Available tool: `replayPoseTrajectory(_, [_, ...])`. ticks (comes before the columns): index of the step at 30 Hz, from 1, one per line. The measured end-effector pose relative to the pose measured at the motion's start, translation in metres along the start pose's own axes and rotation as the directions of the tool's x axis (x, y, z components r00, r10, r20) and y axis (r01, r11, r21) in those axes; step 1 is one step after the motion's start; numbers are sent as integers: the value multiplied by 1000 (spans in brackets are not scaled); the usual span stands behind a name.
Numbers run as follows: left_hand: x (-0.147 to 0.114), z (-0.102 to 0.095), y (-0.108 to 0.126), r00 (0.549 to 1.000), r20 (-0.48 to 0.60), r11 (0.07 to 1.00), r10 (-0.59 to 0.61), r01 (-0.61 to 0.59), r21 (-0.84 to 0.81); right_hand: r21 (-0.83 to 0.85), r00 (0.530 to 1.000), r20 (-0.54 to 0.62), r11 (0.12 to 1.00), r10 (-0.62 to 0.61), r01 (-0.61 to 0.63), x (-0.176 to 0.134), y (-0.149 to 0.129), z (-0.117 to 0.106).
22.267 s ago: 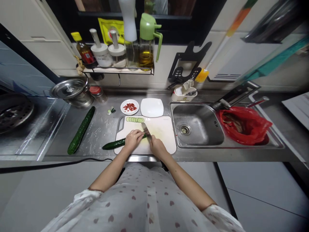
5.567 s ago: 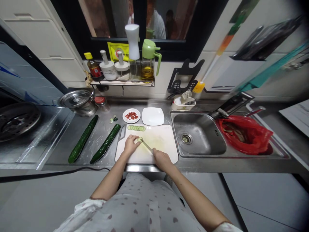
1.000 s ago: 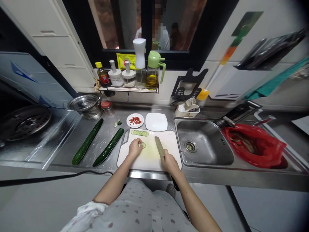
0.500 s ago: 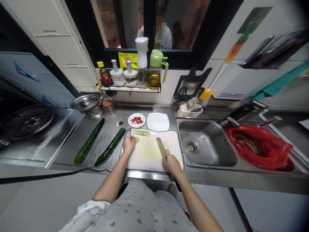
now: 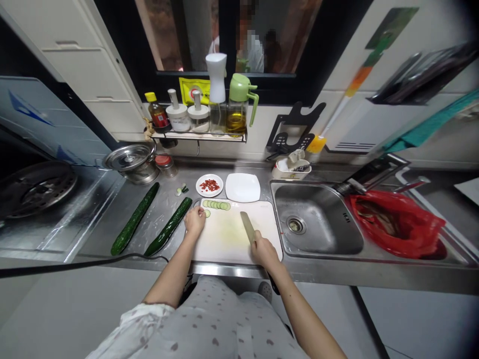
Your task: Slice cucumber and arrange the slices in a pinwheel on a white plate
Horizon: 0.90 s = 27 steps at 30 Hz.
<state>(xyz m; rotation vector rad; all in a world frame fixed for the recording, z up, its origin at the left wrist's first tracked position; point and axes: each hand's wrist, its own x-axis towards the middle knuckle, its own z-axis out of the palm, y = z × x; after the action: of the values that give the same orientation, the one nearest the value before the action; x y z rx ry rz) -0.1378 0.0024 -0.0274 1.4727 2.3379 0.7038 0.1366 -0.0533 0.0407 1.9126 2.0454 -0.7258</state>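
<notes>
My right hand (image 5: 264, 249) is wrapped around the handle of a kitchen knife (image 5: 247, 227), its blade pointing away from me over the white cutting board (image 5: 239, 252). Over the board's left edge, my left hand (image 5: 194, 221) is closed, with its fingertips at a single cucumber slice (image 5: 207, 213). A row of overlapping cucumber slices (image 5: 217, 205) lies along the board's far edge. Two whole cucumbers (image 5: 135, 219) rest on the steel counter to the left. Cucumber end pieces (image 5: 181, 189) lie behind the nearer one.
Behind the board stand a small plate of chopped red pieces (image 5: 209, 185) and a white plate (image 5: 243, 187). The sink (image 5: 318, 219) is on the right, with a red plastic bag (image 5: 404, 227) beyond it. A lidded steel pot (image 5: 130, 162) and a condiment shelf (image 5: 202, 135) are at the back.
My left hand has shifted slightly left toward the board's edge, and the single slice has moved left with it. My right hand and the knife have hardly moved; the view has shifted a little.
</notes>
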Motion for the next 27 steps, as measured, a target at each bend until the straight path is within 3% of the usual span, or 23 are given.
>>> replayPoseTrajectory(5, [-7,4,21,998,-30,999,54,-53,11,17,1000,28,1000,8,-9,-1,-2,-3])
replayPoseTrajectory(12, [2,20,65,946,162,960,280,-281,-17,15,998,54,1000,12,-12,0,-6,-6])
replayPoseTrajectory(17, [16,32,81,902,246,920,355,-384,81,-3,998,56,1000,8,-8,0,-6,-4])
replayPoseTrajectory(23, [23,31,89,867,298,882,399,-452,135,16,999,40,1000,9,-10,1,-4,-1])
replayPoseTrajectory(27, [20,23,93,903,284,930,324,-359,81,38,999,37,999,3,-5,2,-3,0])
